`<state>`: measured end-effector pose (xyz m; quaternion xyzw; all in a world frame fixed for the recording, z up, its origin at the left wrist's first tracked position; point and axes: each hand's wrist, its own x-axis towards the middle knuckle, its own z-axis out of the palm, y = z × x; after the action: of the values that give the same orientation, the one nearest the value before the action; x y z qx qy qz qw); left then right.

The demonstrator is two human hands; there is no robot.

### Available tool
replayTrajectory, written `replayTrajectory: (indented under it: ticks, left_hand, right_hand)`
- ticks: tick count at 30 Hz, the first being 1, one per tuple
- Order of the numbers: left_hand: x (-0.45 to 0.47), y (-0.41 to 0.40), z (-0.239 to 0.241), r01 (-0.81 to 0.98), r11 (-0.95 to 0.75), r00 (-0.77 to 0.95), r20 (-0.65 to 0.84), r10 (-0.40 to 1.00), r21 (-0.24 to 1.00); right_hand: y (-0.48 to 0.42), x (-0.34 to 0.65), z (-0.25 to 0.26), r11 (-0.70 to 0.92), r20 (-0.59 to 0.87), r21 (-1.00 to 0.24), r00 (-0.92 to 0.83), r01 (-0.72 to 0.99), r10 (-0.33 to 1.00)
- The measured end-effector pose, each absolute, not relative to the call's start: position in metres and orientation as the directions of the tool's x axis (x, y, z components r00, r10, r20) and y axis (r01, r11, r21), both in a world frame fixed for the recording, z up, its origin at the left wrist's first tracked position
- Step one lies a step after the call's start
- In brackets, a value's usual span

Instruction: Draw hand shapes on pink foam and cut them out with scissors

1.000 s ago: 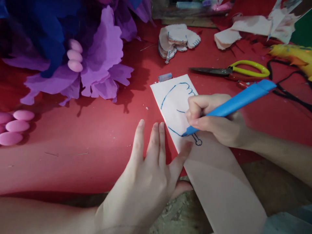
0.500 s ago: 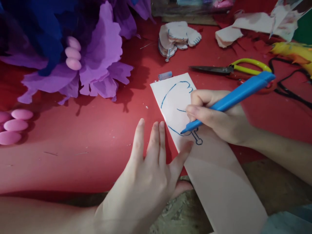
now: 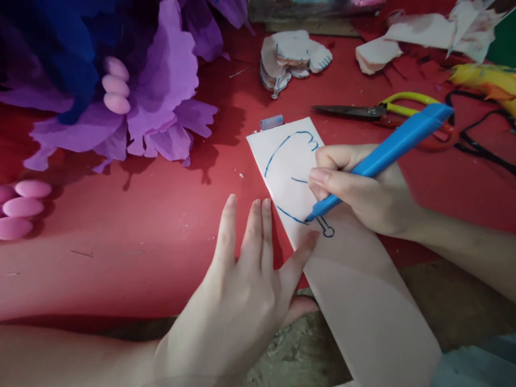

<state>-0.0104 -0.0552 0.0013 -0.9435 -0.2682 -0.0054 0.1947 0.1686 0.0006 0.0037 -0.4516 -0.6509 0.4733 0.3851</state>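
A long pale paper strip (image 3: pixel 355 290) lies slanted on the red sheet (image 3: pixel 161 242), with a blue outline drawn on its far end (image 3: pixel 288 156). My right hand (image 3: pixel 363 188) is closed round a blue marker (image 3: pixel 387 153), whose tip touches the paper at the drawn line. My left hand (image 3: pixel 245 285) lies flat with fingers stretched out on the red sheet. Its index finger presses the strip's left edge, just below the marker tip.
Purple and blue paper flowers (image 3: pixel 133 75) fill the far left, with pink ovals (image 3: pixel 22 207) at the left edge. Yellow-handled scissors (image 3: pixel 382 107), a stack of cut-out shapes (image 3: pixel 292 59), a small cap (image 3: pixel 271 122), paper scraps (image 3: pixel 423 37) and a black cord (image 3: pixel 479 145) lie beyond.
The marker tip has moved slightly right along the lower drawn line, and my right fingers have shifted on the marker. My left hand has stayed in place.
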Motion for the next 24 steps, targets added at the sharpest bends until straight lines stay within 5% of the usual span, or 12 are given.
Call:
replayTrajectory:
  ticks: [16,24]
  left_hand:
    - [-0.0096,-0.0545,0.0029,0.505,-0.788,0.861,0.135,0.491,-0.353]
    - [-0.011,-0.055,0.0046,0.504,-0.774,0.857,0.112,0.503,-0.383]
  right_hand:
    - [-0.0006,0.1684,0.0037,0.118,0.064,-0.97,-0.242,0.214,0.968]
    - [0.0018,0.1664,-0.0021,0.073,0.074,-0.997,0.098,0.016,0.992]
